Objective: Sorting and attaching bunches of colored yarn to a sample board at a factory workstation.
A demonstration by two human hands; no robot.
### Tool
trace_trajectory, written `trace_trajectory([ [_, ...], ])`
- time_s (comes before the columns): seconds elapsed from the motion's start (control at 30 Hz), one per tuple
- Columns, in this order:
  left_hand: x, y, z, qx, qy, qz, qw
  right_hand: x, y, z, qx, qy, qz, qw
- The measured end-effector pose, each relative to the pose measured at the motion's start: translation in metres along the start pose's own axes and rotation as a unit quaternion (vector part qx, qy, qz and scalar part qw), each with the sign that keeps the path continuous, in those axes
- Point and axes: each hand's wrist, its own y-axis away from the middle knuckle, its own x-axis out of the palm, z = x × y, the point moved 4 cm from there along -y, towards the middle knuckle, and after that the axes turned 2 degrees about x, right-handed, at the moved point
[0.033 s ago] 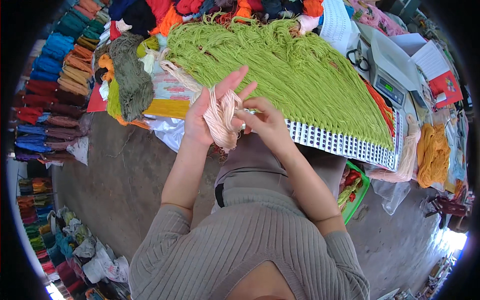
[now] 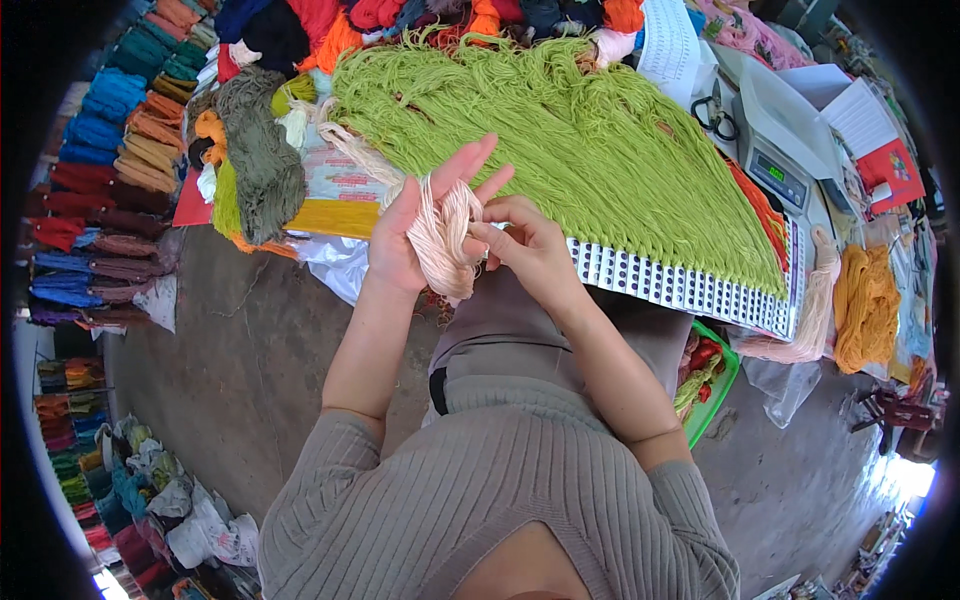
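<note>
Left hand, fingers spread, carries a peach skein; the right hand, nearly closed, pinches its edge, green yarn beyond both.

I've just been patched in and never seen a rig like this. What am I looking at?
There's no machine here, just a person's bare hands. The view comes from a fisheye camera on their head, looking down, so straight edges bend near the rim. Pale pink yarn lies across the open left hand; the right hand appears to pinch it at its right edge. In front, a broad spread of green yarn covers much of the work surface, partly over a white board with dark dots. Scissors and a scale sit to the right.
</note>
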Motion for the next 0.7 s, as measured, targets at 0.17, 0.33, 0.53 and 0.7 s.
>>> trace_trajectory([
  [0.17,-0.001,-0.001,0.000,-0.032,0.028,-0.008,0.999,-0.011,0.004,0.003,0.063,-0.133,-0.007,0.989],
  [0.33,-0.003,0.001,-0.005,-0.027,0.046,-0.034,0.998,-0.017,0.009,-0.016,0.075,0.024,0.025,0.997],
  [0.53,-0.074,0.050,-0.010,-0.273,0.071,-0.155,0.947,-0.073,0.036,0.017,-0.108,-0.134,-0.149,0.974],
  [0.7,-0.146,0.100,-0.063,-0.162,0.122,-0.218,0.954,-0.124,0.080,0.065,-0.166,-0.533,-0.074,0.826],
])
